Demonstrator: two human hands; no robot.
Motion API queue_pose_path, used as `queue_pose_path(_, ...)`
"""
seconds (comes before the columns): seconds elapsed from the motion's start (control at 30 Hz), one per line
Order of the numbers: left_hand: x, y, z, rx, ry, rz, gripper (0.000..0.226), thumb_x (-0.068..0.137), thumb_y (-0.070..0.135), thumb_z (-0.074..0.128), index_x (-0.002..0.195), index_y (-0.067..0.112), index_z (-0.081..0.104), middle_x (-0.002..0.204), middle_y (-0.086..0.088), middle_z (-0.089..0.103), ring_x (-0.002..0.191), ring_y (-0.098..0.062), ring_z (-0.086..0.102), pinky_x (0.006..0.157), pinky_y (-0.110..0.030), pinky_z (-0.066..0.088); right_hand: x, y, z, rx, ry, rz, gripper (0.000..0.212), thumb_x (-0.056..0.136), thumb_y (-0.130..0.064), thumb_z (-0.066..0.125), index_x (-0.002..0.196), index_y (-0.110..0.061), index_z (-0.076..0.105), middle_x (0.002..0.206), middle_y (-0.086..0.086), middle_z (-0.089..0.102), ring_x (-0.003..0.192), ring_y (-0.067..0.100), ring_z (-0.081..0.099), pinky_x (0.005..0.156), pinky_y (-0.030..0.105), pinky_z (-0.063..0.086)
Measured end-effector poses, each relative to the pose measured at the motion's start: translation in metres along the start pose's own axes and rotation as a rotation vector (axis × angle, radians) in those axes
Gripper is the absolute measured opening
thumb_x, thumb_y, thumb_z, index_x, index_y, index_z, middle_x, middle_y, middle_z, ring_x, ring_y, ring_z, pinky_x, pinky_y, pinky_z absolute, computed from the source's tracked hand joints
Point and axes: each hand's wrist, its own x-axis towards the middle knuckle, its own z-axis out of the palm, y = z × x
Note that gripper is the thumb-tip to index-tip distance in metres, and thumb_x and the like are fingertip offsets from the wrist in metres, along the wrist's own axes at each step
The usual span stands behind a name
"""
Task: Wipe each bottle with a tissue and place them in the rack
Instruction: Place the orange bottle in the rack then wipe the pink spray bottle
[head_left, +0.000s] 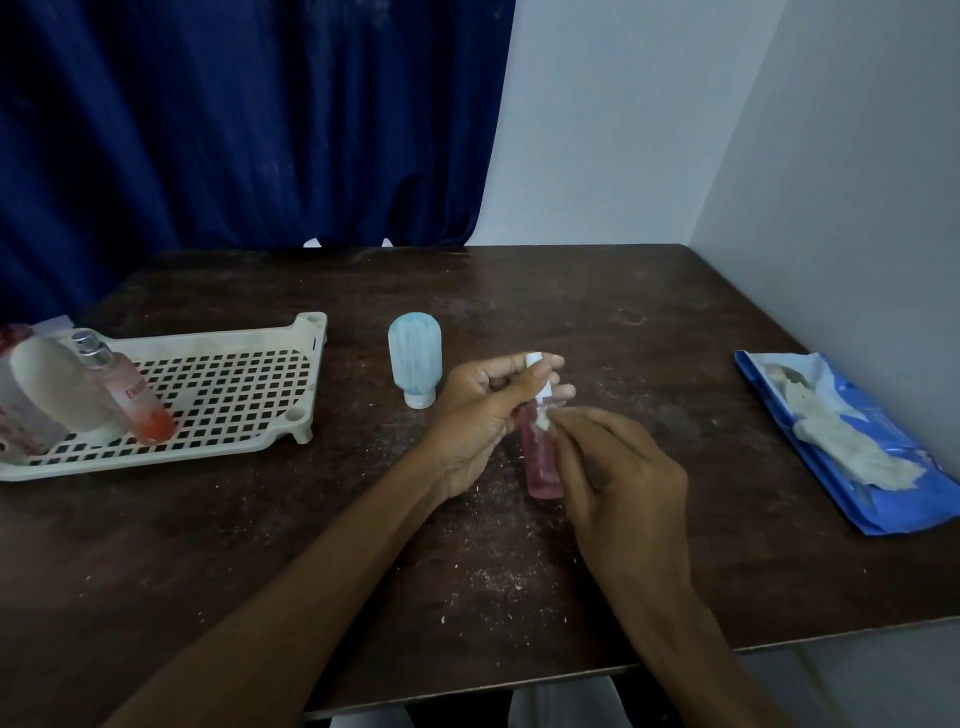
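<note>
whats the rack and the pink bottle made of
The rack looks like moulded plastic, matt cream, with a grid of square holes and stubby feet. The pink bottle is see-through and smooth, so clear plastic or glass; the picture does not show which.

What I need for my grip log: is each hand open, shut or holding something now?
Left hand: grips the pink bottle near its cap.
Right hand: pinches a tissue against the bottle.

One rack, left, with three bottles. One blue bottle, one pink bottle. One tissue, one tissue pack.
</note>
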Motion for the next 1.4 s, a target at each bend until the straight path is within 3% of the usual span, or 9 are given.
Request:
queue_pose_path(0.17, 0.002, -0.001, -0.001, -0.117, -0.053, -0.007, 0.023, 0.100, 0.011, 0.052, 0.115, -0.002, 0.064, 0.109, -0.018, 0.074, 0.108, -0.028, 0.071, 0.095, -0.035, 0.056, 0.004, -0.008, 0.007, 0.012, -0.021, -0.028, 0.021, 0.087, -0.003, 0.072, 0.107, -0.008, 0.076, 0.104, 0.003, 0.072, 0.095, 0.013, 0.065, 0.088, 0.007, 0.044)
queue_pose_path(0.3, 0.003, -0.002, 0.001, -0.169, -0.044, -0.018, 0.022, 0.103, 0.009, 0.047, 0.114, -0.004, 0.061, 0.110, -0.020, 0.073, 0.108, -0.032, 0.070, 0.094, -0.036, 0.057, -0.004, -0.009, 0.006, -0.014, -0.038, -0.044, 0.024, 0.091, -0.018, 0.060, 0.105, -0.008, 0.076, 0.104, 0.003, 0.071, 0.093, 0.014, 0.064, 0.086, 0.009, 0.043)
queue_pose_path(0.43, 0.002, -0.003, 0.003, -0.167, -0.063, -0.004, 0.021, 0.103, 0.009, 0.046, 0.113, -0.003, 0.061, 0.112, -0.021, 0.072, 0.110, -0.033, 0.069, 0.099, -0.040, 0.054, 0.006, -0.002, 0.001, 0.008, -0.027, 0.030, 0.015, 0.088, -0.007, 0.071, 0.101, -0.008, 0.078, 0.100, 0.003, 0.072, 0.089, 0.014, 0.067, 0.084, 0.009, 0.046)
queue_pose_path(0.57, 0.000, -0.002, 0.002, -0.169, -0.058, -0.003, 0.023, 0.104, 0.010, 0.046, 0.116, -0.003, 0.060, 0.114, -0.021, 0.071, 0.109, -0.031, 0.069, 0.088, -0.031, 0.057, 0.014, -0.012, 0.009, -0.023, -0.029, -0.012, 0.011, 0.088, -0.008, 0.068, 0.094, -0.006, 0.078, 0.093, 0.003, 0.071, 0.085, 0.014, 0.066, 0.074, 0.015, 0.049)
queue_pose_path(0.7, 0.002, -0.003, 0.001, -0.177, -0.036, -0.025, 0.022, 0.105, 0.009, 0.044, 0.114, -0.003, 0.060, 0.112, -0.020, 0.072, 0.108, -0.032, 0.070, 0.092, -0.035, 0.058, 0.002, -0.005, 0.006, -0.049, -0.059, -0.044, 0.021, 0.084, -0.004, 0.075, 0.104, -0.007, 0.077, 0.104, 0.004, 0.072, 0.092, 0.017, 0.067, 0.082, 0.016, 0.048)
queue_pose_path(0.87, 0.003, -0.003, 0.001, -0.153, -0.035, -0.033, 0.023, 0.105, 0.008, 0.043, 0.115, -0.003, 0.061, 0.110, -0.019, 0.073, 0.107, -0.031, 0.070, 0.092, -0.036, 0.058, 0.011, 0.000, 0.001, 0.002, -0.052, 0.032, 0.015, 0.085, -0.001, 0.072, 0.098, -0.008, 0.078, 0.097, 0.003, 0.073, 0.087, 0.012, 0.068, 0.084, 0.003, 0.042)
queue_pose_path(1.0, 0.002, -0.003, 0.000, -0.124, -0.037, -0.020, 0.021, 0.104, 0.011, 0.047, 0.116, 0.000, 0.061, 0.112, -0.017, 0.073, 0.108, -0.028, 0.070, 0.091, -0.034, 0.057, 0.018, -0.008, 0.007, -0.001, -0.050, -0.014, 0.008, 0.087, -0.003, 0.069, 0.090, -0.005, 0.077, 0.091, 0.004, 0.071, 0.084, 0.014, 0.065, 0.074, 0.016, 0.049)
queue_pose_path(1.1, 0.003, -0.004, -0.002, -0.104, -0.016, -0.010, 0.021, 0.101, 0.013, 0.052, 0.115, 0.001, 0.062, 0.110, -0.016, 0.074, 0.107, -0.028, 0.071, 0.093, -0.038, 0.057, 0.005, -0.011, 0.009, -0.100, -0.100, -0.098, 0.013, 0.083, -0.003, 0.077, 0.096, -0.005, 0.077, 0.096, 0.005, 0.070, 0.089, 0.018, 0.063, 0.071, 0.025, 0.054)
queue_pose_path(1.4, 0.001, -0.002, 0.001, 0.006, 0.029, 0.001, 0.020, 0.098, 0.016, 0.060, 0.112, 0.005, 0.068, 0.098, -0.009, 0.076, 0.089, -0.019, 0.074, 0.072, -0.026, 0.059, -0.003, -0.004, -0.002, -0.100, -0.056, -0.074, 0.017, 0.088, -0.011, 0.070, 0.102, -0.005, 0.077, 0.103, 0.006, 0.069, 0.091, 0.021, 0.064, 0.074, 0.023, 0.052)
